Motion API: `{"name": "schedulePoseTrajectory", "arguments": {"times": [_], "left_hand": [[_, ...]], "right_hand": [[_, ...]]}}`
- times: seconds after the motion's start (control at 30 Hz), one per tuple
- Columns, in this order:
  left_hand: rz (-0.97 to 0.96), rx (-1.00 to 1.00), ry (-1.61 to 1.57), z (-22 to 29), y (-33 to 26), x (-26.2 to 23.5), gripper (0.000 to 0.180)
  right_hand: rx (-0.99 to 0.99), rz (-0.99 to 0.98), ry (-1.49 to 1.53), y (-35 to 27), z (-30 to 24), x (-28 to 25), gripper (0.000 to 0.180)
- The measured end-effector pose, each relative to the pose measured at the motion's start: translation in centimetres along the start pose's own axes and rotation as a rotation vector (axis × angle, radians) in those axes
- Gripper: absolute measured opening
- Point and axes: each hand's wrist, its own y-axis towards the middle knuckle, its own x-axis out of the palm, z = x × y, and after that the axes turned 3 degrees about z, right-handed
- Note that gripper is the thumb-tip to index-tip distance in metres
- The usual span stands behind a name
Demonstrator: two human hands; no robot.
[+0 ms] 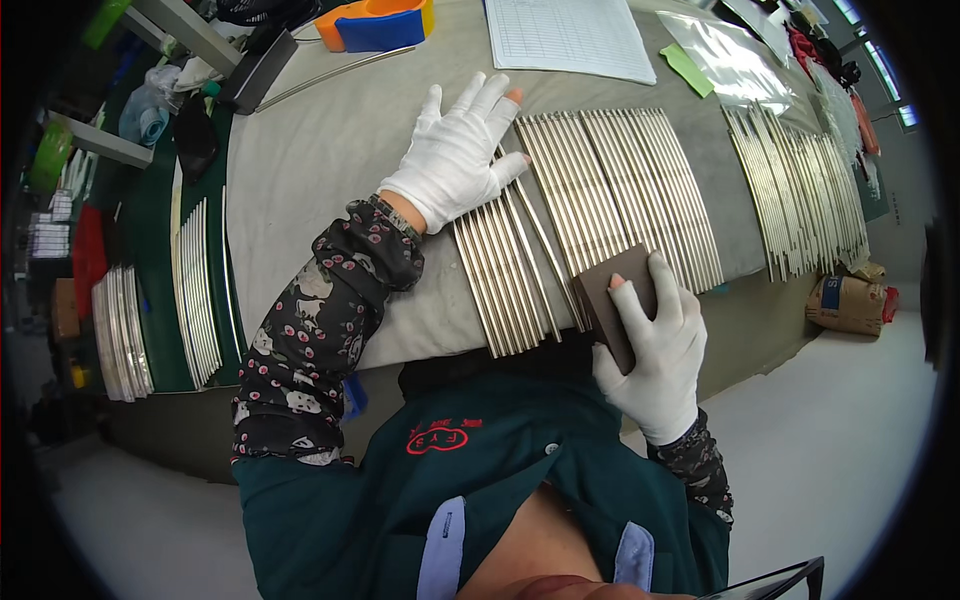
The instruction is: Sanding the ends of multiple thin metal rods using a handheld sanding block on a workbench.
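My left hand (pixel 455 150), in a white glove with bare thumb and index tips, lies over the far ends of a smaller row of thin metal rods (pixel 500 280). Its fingers are spread, and the thumb reaches toward a larger row of rods (pixel 620 190) on its right. A brown-grey flat block, like a sanding block (pixel 603 315), is gripped in my gloved right hand (pixel 655 340). The block rests over the near left end of that larger row. Between the two rows, a single rod (pixel 540 255) lies slightly apart. My right palm hides part of the block.
A grey cloth (pixel 300 200) covers the table. More rods (pixel 800 190) lie at the right, others (pixel 200 300) on a green surface at the left. At the back are a tape dispenser (pixel 385 28), a printed sheet (pixel 570 40) and plastic bags (pixel 735 60).
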Motion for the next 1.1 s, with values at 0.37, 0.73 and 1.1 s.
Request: {"name": "schedulePoseTrajectory", "arguments": {"times": [0.37,0.73,1.1], "left_hand": [[-0.076,-0.007,0.195,1.6,0.5,1.4,0.066],[-0.127,-0.004,0.177,2.1,1.3,1.5,0.07],[0.035,0.225,-0.017,-1.8,0.4,-0.7,0.067]], "right_hand": [[-0.041,-0.054,-0.059,4.9,-1.8,2.8,0.058],[0.023,-0.041,0.01,-0.8,0.4,-0.5,0.065],[0.102,0.028,0.024,-2.0,0.6,-0.1,0.066]]}}
